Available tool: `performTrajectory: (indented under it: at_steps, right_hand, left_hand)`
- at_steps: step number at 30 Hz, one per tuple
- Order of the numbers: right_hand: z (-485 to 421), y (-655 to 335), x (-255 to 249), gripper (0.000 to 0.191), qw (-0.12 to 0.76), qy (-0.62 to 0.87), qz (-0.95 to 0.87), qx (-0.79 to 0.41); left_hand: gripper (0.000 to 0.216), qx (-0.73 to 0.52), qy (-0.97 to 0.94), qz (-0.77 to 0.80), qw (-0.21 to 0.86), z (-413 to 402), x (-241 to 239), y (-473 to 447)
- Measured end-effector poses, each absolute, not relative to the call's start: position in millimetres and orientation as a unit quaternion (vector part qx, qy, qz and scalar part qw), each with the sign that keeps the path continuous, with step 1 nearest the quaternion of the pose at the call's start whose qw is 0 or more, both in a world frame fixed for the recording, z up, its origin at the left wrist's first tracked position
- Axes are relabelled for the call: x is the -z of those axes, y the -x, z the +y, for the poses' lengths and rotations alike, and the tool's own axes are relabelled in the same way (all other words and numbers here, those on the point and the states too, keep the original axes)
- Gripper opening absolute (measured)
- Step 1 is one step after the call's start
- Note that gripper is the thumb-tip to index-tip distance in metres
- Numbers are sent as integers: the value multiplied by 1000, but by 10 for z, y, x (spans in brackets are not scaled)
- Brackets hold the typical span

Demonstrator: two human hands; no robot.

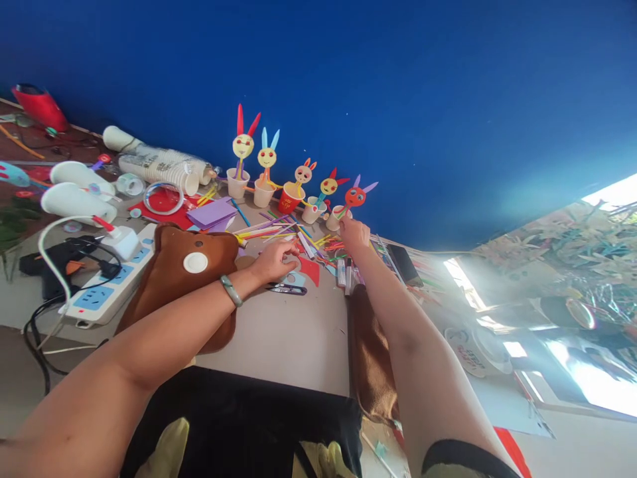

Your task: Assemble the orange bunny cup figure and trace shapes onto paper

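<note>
My right hand [354,236] reaches to the rightmost white paper cup [336,219], its fingers closed at the cup's lower right side and partly hidden by the hand itself. In that cup stands a rabbit figure [355,197] with a red round face and purple ears. My left hand [276,261] hovers over the table with fingers curved apart, holding nothing visible. Just below it lies a dark-handled cutter or scissors [287,289], beside a red paper piece [309,271]. Further left in the row are several similar rabbit figures in cups, including a red cup [291,199].
A brown plush-covered pad [199,292] and a power strip [109,279] with cables lie left. Behind them are stacked paper cups [159,174] and purple paper [212,214]. Coloured sticks, markers [344,273] and a phone [404,264] lie centre and right. A blue wall [318,79] rises behind.
</note>
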State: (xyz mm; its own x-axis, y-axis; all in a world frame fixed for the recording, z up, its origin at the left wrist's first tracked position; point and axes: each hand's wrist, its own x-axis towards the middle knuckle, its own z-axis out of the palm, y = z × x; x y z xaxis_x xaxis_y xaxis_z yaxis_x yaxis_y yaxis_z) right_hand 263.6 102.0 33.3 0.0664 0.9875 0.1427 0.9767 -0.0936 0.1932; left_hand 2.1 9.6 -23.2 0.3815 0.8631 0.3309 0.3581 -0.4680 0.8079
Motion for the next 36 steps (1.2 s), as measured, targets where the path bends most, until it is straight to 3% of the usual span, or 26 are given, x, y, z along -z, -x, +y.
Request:
performTrajectory:
  at_steps: [36]
  right_hand:
    - [1090,-2681,-425,38,49,-735,667,-113]
  left_hand:
    - [21,-386,-770,394,322,116,254,-25]
